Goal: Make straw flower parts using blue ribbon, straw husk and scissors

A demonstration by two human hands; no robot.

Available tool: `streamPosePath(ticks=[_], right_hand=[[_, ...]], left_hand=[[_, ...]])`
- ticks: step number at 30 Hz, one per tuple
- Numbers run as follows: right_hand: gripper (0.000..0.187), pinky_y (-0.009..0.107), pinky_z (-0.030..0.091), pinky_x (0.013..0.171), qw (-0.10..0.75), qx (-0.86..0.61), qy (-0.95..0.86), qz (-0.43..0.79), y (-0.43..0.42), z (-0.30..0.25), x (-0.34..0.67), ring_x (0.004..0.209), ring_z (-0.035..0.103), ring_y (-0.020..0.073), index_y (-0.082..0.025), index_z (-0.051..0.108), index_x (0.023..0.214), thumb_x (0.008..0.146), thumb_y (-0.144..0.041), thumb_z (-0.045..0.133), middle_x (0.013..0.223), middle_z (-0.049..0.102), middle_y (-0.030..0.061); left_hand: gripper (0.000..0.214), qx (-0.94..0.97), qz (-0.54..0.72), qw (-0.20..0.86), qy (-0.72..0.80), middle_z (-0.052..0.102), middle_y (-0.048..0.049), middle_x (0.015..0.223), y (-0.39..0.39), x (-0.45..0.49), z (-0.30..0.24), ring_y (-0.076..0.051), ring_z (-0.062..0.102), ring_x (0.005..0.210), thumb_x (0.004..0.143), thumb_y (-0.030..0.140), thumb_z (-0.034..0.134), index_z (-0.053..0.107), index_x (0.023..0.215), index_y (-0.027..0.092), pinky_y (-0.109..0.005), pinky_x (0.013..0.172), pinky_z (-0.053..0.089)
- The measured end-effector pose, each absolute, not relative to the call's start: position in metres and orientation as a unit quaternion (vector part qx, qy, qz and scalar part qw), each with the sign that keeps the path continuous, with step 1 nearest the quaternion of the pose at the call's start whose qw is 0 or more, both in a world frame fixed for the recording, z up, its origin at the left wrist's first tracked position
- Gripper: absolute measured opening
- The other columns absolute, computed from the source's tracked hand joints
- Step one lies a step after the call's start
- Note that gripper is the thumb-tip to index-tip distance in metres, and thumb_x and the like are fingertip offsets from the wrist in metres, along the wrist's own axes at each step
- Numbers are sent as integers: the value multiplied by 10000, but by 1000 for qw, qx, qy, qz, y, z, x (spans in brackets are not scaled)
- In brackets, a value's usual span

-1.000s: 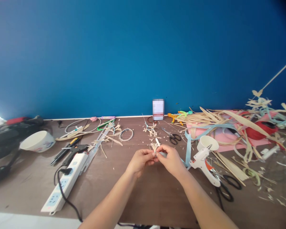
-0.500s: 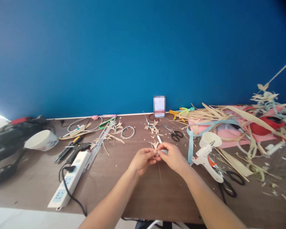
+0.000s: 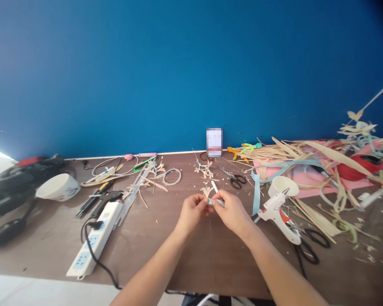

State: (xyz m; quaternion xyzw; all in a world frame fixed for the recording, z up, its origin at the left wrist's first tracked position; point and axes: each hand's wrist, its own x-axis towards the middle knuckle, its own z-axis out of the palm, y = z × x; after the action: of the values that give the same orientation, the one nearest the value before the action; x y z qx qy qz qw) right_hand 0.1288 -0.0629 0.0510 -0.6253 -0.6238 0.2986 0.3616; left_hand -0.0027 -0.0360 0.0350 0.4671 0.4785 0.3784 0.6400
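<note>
My left hand (image 3: pixel 192 210) pinches the base of a small pale flower (image 3: pixel 206 192) made of thin dried strips, petals pointing up and away from me. Close beside it, my right hand (image 3: pixel 230 209) has thumb and forefinger closed on a light blue strip (image 3: pixel 216 202), like narrow ribbon or tape. The strip runs across to the flower's base between the two hands. Just beyond my right fingers lies a white stick (image 3: pixel 214 185). Farther back on the table rests another pale flower cluster (image 3: pixel 205 170) with a thin stem.
Black-handled scissors (image 3: pixel 237 181) lie beyond my right hand. To the right are a white glue gun (image 3: pixel 281 216), a paper cup (image 3: pixel 282 185) and a heap of pale strips (image 3: pixel 293 153). A power strip (image 3: pixel 97 238), a white bowl (image 3: pixel 58 187) and a dark glue gun (image 3: pixel 105 202) stand left.
The light blue strip now shows stretched between my fingers at the flower's base. The flower has tipped slightly left, and the thin stem below my hands is hardly visible now.
</note>
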Motion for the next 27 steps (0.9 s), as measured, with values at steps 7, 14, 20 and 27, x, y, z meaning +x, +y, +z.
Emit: streamPosePath(ticks=[7, 14, 20, 27], right_hand=[[111, 235, 388, 569, 372, -622, -609, 322, -64, 49, 125, 613, 557, 153, -197, 572, 680, 718, -212, 469, 641, 630, 2], [120, 230, 398, 576, 390, -617, -598, 330, -65, 47, 122, 610, 568, 147, -188, 576, 669, 719, -206, 468, 638, 644, 6], [125, 235, 404, 585, 393, -617, -598, 328, -67, 46, 119, 610, 571, 151, -190, 578, 671, 729, -210, 470, 636, 645, 8], [132, 244, 407, 605, 389, -622, -601, 316, -68, 43, 116, 643, 571, 161, -187, 585, 687, 733, -213, 464, 678, 649, 26]], left_hand=[[198, 492, 391, 610, 484, 564, -3, 597, -39, 0, 31, -109, 573, 526, 682, 311, 566, 545, 705, 115, -199, 495, 426], [200, 489, 397, 611, 480, 564, -5, 604, -39, -3, 28, -111, 566, 533, 681, 315, 568, 546, 709, 118, -210, 508, 433], [212, 486, 407, 609, 477, 564, 4, 586, -39, -4, 26, -111, 559, 525, 670, 335, 583, 548, 689, 126, -222, 522, 441], [226, 492, 422, 586, 487, 552, 8, 554, -38, -2, 21, -105, 545, 504, 672, 351, 581, 540, 666, 129, -203, 501, 428]])
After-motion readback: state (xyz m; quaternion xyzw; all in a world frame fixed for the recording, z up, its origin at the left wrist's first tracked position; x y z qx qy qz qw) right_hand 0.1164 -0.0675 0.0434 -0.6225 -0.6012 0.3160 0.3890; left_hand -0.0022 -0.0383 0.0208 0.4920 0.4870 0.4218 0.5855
